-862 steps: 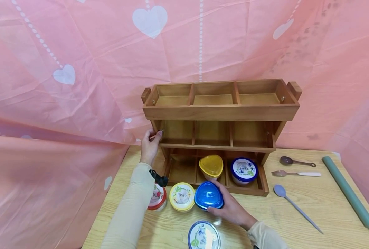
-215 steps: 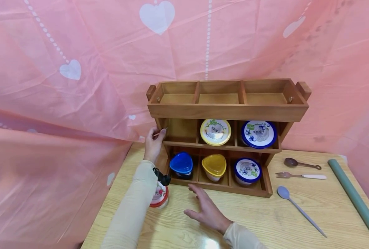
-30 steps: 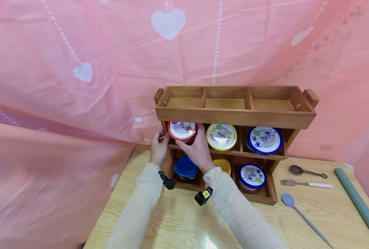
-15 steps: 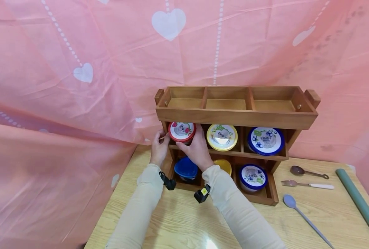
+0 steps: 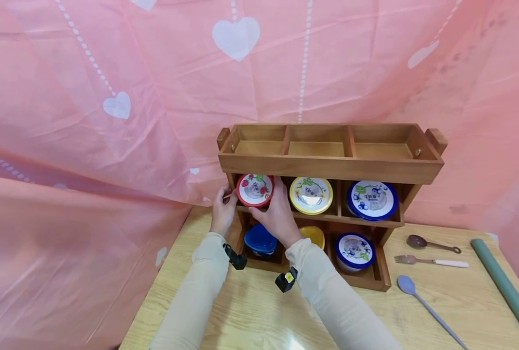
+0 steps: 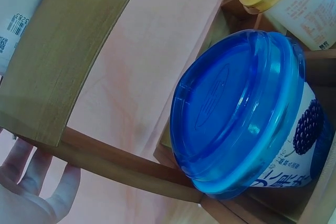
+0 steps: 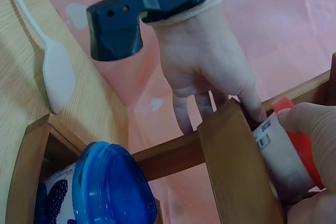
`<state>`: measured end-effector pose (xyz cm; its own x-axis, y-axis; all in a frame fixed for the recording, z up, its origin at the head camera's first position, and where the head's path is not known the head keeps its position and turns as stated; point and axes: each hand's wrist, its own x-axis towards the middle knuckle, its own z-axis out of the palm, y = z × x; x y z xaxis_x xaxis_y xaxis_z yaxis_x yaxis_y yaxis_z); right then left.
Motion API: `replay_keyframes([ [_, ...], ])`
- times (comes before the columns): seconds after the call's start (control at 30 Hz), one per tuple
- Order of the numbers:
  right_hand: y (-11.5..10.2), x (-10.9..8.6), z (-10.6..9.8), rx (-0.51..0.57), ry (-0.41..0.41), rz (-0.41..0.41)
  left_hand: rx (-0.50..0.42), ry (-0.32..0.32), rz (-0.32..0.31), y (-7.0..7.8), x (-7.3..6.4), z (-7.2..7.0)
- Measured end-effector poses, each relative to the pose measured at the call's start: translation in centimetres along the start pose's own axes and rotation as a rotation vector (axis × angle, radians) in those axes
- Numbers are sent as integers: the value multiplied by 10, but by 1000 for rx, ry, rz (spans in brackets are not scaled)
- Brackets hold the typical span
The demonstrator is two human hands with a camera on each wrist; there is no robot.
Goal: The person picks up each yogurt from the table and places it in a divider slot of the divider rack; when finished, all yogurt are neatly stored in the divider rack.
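Note:
A three-tier wooden rack [image 5: 329, 167] stands on the table. My left hand [image 5: 223, 211] grips its left side at the middle tier, thumb in front and fingers behind. My right hand [image 5: 281, 216] holds a round red-lidded tub [image 5: 255, 190] with berries on its lid, in the middle tier's left compartment; thumb and fingers lie on opposite sides. Beside it sit a yellow-rimmed tub [image 5: 311, 195] and a blue-rimmed blueberry tub [image 5: 371, 199]. The bottom tier holds a blue-lidded tub [image 6: 236, 108], a yellow-lidded tub [image 5: 314, 236] partly behind my right wrist, and another blue-rimmed tub [image 5: 354, 250].
On the table right of the rack lie a brown spoon [image 5: 417, 241], a fork with a white handle [image 5: 449, 263], a grey-blue spoon [image 5: 406, 285] and a green roll [image 5: 504, 289]. A pink curtain [image 5: 167, 73] hangs behind.
Over the longer span, tubs from the table have gone into the rack, the red-lidded one last. Within the last second, my right hand has turned that tub, so its lid print faces differently.

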<state>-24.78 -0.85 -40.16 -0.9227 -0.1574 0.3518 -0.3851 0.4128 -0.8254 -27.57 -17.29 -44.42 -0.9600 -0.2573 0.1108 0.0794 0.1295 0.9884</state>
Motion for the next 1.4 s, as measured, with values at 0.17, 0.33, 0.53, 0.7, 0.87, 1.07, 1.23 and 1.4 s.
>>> replay_keyframes([
  [0.17,-5,-15,-5,-17,5,-9,13,-9,-20,-1,-2,1],
  [0.33,-10,-41,-12,-49,-7,-18,18,-13,-17,-1,-4,0],
  [0.53,-15,-72,-30,31,-61,-93,-4,-14,-16,-3,-2,-1],
  [0.7,-10,-96,-53,121,-86,-104,-22,-10,-16,-1,-1,1],
  [0.87,2,-117,-71,93,-66,-130,-21,-8,-25,2,-2,1],
  [1.07,15,-140,-88,-68,-56,-124,-34,-28,-17,5,-2,0],
  [1.23,27,-156,-102,-171,-65,-79,-35,-28,-4,-1,0,-1],
  [1.4,37,-169,-119,-244,-98,-11,-14,-14,-15,-2,1,-1],
])
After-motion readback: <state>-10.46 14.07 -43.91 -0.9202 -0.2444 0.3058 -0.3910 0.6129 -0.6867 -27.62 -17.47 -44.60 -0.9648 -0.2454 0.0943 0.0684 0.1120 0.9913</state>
